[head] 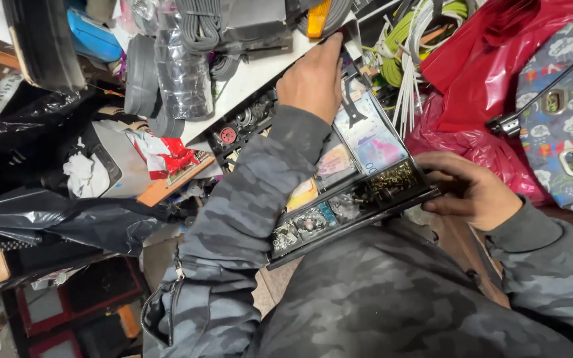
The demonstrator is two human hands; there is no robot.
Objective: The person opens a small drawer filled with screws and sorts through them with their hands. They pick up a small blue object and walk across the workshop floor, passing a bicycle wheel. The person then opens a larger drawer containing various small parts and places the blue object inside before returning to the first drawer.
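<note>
while the camera looks down over a lap in grey camouflage cloth, a black drawer point(359, 199) of small compartments juts out toward the person from under a white counter point(247, 79). nearest, along the drawer's front edge, a row of little cells holds coins point(306, 222) and small metal bits, with brass-coloured pieces in the front right corner. behind that row, longer cells hold banknotes point(366, 142), one bluish and pink, others paler. the right hand point(469, 192) sits at the drawer's front right corner, fingers curled around that edge and clamped on it. the left hand point(313, 76), its sleeve lying across the drawer's left side, reaches to the far end, where the drawer meets the counter edge; its fingers are bent down out of sight there, so what they grip, if anything, cannot be told. the two hands are well apart, one at each end of the drawer. right of the drawer lies a red plastic bag point(479, 73), and beyond it a patterned grey fabric item point(565, 99). on the counter's far side stand rolls of grey rubber tubing point(167, 73). white and green cables point(412, 46) hang at the far right of the counter. left, lower down, lies a black plastic bag point(67, 219).
</note>
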